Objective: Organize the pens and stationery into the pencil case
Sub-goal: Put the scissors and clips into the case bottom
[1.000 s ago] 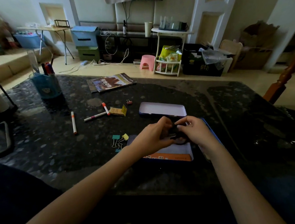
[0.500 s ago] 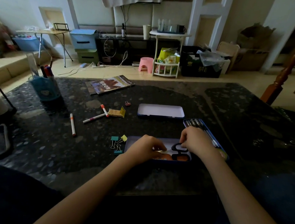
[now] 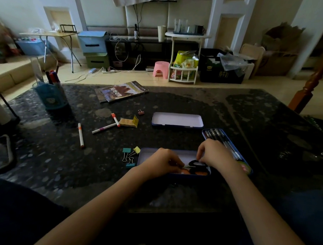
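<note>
A blue tin pencil case lies open near the table's front edge. Black-handled scissors lie inside it at the right end, over an orange item. My left hand rests in the case with fingertips on the scissors' blades. My right hand pinches the upper scissor handle. A second blue tray to the right holds several pens. An empty white-lined lid lies behind. Three markers, coloured binder clips and a tan eraser pack lie loose at the left.
A blue pen holder with markers stands at the far left of the dark stone table. A magazine lies at the back. A small pink clip sits beside the lid. A wooden chair post rises at the right.
Both hands came down from above the case, bringing the scissors into its right end. The pen tray at the right, hidden before, now shows.
</note>
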`<state>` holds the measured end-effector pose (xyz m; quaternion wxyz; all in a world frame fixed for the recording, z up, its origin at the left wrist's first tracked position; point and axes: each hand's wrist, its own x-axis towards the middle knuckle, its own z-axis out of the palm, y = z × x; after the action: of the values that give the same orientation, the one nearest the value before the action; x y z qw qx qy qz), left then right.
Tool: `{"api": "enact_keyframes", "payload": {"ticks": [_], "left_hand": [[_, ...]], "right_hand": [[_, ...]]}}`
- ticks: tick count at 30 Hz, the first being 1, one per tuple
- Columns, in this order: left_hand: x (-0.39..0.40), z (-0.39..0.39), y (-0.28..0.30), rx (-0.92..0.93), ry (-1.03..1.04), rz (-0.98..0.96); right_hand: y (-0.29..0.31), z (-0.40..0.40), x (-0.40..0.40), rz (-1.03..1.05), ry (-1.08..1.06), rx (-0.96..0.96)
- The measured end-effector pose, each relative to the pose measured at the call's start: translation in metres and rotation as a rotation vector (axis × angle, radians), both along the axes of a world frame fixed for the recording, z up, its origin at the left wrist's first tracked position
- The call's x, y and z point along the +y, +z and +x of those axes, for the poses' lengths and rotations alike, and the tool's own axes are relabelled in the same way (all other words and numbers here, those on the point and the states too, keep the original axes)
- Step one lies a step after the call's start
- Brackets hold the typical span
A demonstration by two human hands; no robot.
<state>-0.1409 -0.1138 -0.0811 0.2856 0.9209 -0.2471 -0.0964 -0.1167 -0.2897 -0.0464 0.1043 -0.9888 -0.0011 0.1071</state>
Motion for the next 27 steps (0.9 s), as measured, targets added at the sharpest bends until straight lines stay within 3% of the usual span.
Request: {"api": "enact_keyframes", "payload": {"ticks": [6,14,20,27], "left_hand": [[0.009,-0.004,0.009,0.012,0.001,0.028],[0.082,0.001,0.025,-0.213,0.266,0.161],[0.132,0.006,0.019,-0.058,0.282,0.461],[0.135,0.002,0.017,-0.053,0.316,0.415]], "right_hand": [[-0.003,-0.003,0.003,0.018,0.012,-0.006],[-0.002,-0.005,0.009,0.199,0.161,-0.096],[-0.008,-0.010,0.016,0.245,0.216,-0.129],[-0.012,-0.011,0.017,0.258,0.229,-0.176]]}}
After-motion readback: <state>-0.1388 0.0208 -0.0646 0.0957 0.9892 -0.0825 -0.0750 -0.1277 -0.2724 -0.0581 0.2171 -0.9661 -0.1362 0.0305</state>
